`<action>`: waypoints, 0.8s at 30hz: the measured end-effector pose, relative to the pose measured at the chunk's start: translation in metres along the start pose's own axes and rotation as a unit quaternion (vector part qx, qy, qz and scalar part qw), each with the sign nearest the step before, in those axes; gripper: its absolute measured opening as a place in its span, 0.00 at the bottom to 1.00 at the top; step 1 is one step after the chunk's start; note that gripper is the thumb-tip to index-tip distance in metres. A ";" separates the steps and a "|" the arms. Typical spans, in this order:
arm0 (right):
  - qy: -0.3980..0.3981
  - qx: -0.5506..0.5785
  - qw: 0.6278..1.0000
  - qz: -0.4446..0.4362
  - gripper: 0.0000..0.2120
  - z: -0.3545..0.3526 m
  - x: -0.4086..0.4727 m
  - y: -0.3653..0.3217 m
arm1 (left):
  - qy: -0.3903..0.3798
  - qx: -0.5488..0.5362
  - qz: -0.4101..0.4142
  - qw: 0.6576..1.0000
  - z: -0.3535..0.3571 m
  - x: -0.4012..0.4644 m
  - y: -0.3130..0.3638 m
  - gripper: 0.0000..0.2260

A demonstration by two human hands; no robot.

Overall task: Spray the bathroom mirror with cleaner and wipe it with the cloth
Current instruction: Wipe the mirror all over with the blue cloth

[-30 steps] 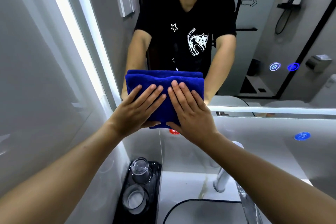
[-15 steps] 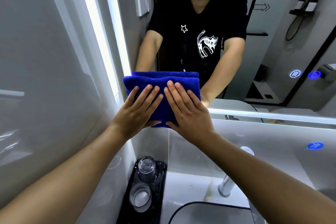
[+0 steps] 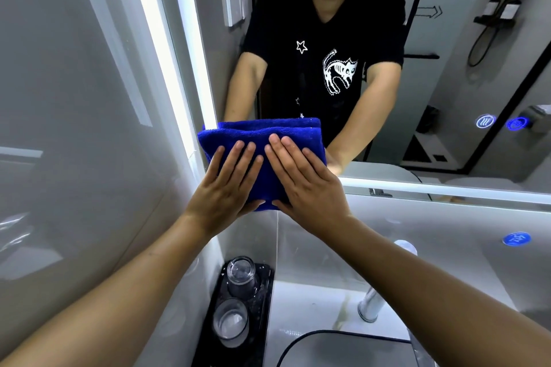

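Note:
A folded blue cloth (image 3: pixel 259 140) is pressed flat against the lower left corner of the bathroom mirror (image 3: pixel 447 83), beside its lit left edge. My left hand (image 3: pixel 226 188) lies spread on the cloth's left half, thumb under its bottom edge. My right hand (image 3: pixel 307 185) lies spread on the right half, fingers pointing up. The mirror shows a person in a black shirt with both arms reaching to the cloth. No spray bottle is in view.
Below the mirror a grey wall panel carries a blue round sticker (image 3: pixel 516 239). Two glasses (image 3: pixel 238 274) stand on a black tray (image 3: pixel 265 322) at the left of the counter. A chrome tap (image 3: pixel 372 304) rises behind the basin (image 3: pixel 343 348). A glossy wall (image 3: pixel 74 128) closes the left side.
Both hands and the cloth have slid a little left along the mirror's lower edge toward the lit strip, and the view has shifted with them.

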State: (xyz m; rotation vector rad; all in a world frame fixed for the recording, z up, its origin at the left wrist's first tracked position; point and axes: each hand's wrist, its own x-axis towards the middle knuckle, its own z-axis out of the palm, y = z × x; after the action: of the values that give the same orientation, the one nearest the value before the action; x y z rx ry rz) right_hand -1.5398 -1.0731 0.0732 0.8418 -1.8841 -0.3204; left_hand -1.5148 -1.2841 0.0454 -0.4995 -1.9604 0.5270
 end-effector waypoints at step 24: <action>-0.001 -0.045 0.997 -0.064 0.36 0.007 0.007 -0.018 | -0.064 -0.040 -0.183 0.980 0.010 -0.025 0.031 0.43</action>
State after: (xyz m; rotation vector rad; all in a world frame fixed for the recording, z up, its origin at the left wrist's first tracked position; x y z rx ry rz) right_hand -1.5403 -1.0918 0.0645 0.9027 -1.8067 -0.4816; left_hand -1.5104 -1.2738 0.0059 -0.1484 -2.1397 0.2513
